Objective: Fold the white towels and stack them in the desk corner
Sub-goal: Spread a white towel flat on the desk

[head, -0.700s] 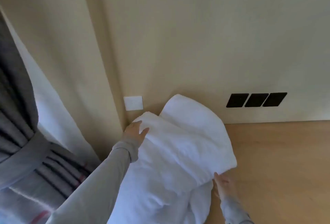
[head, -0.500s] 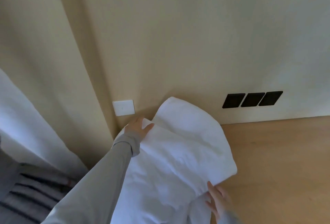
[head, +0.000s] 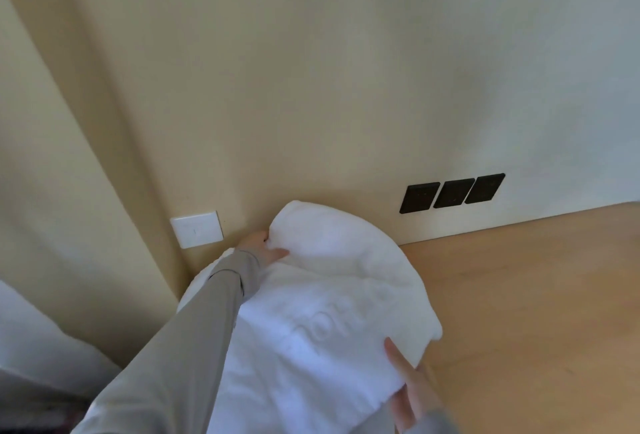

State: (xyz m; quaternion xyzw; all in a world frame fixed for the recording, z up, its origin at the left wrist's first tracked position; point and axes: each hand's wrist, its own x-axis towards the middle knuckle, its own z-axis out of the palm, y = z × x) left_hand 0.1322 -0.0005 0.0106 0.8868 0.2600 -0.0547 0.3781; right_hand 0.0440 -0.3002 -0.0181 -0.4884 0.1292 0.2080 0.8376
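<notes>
Two hands work one white towel in the head view, the only view there is. The towel lies at the far left corner of the wooden bench, where the bench top meets the cream wall, and its rounded far edge rises against the base of that wall.

The left grip sits at the towel's far left edge, close to the corner. Its thumb lies on top of the cloth and its fingers curl around the edge, so it pinches the towel there. A grey sleeve runs back from it across the towel's left side towards the camera.

The right grip is at the towel's near right corner. The thumb rests on the upper face and the other fingers go underneath, so this corner is held between them, and it seems raised a little off the bench.

The towel spans the whole gap between the two grips. It is thick and plain white, softly creased rather than flat, with a bulging fold along the right side. Raised lettering is woven into its middle — too blurred to read in full. Whether other towels lie beneath it cannot be told.

On the wall just left of the towel is a white switch plate, and to its right, well apart, is a row of three black plates.
</notes>
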